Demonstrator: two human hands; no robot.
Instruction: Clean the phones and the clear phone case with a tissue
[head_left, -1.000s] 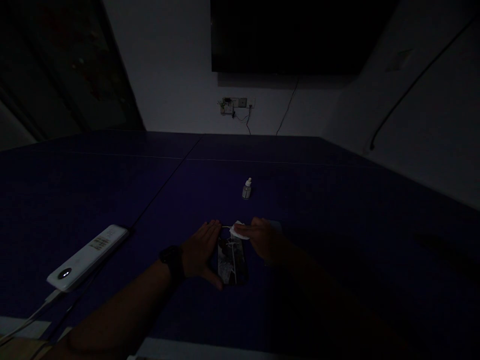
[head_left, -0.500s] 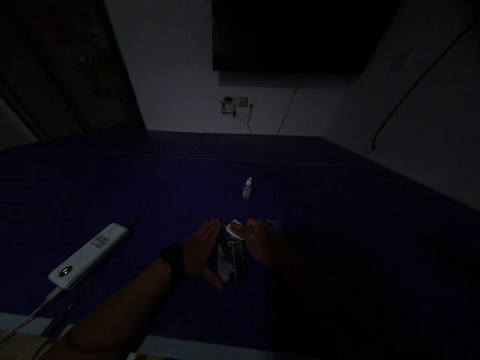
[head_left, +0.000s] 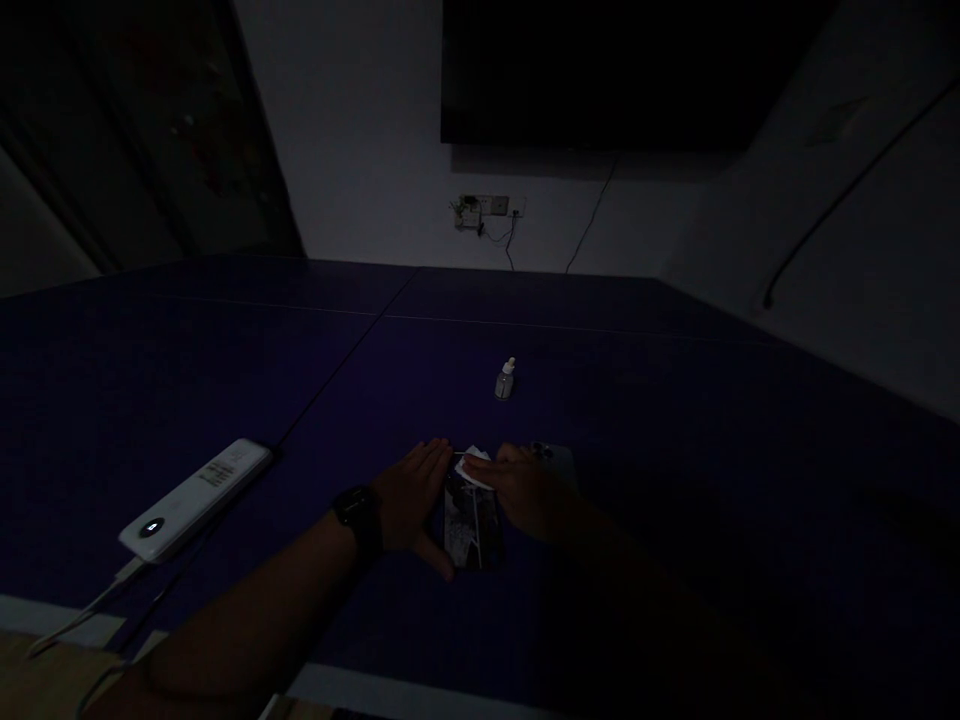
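A dark phone (head_left: 471,525) with a grey picture on its face lies flat on the blue table. My left hand (head_left: 414,505), a black watch on its wrist, rests along the phone's left edge with fingers stretched out and thumb apart. My right hand (head_left: 529,495) presses a small white wipe (head_left: 474,466) onto the phone's far end. Its fingers are closed on the wipe and partly cover it. Just beyond that hand lies a second phone (head_left: 561,462) with camera lenses, partly hidden by the hand.
A small dropper bottle (head_left: 505,383) stands farther back on the table (head_left: 337,400). To the left lies a white power bank (head_left: 196,500) with a lit display and a cable. A dark screen (head_left: 600,75) hangs on the wall above sockets (head_left: 491,205). The room is dim.
The whole view has shifted slightly, so things appear a little farther right. Both hands keep their places at the phone, with the wipe still at its far end.
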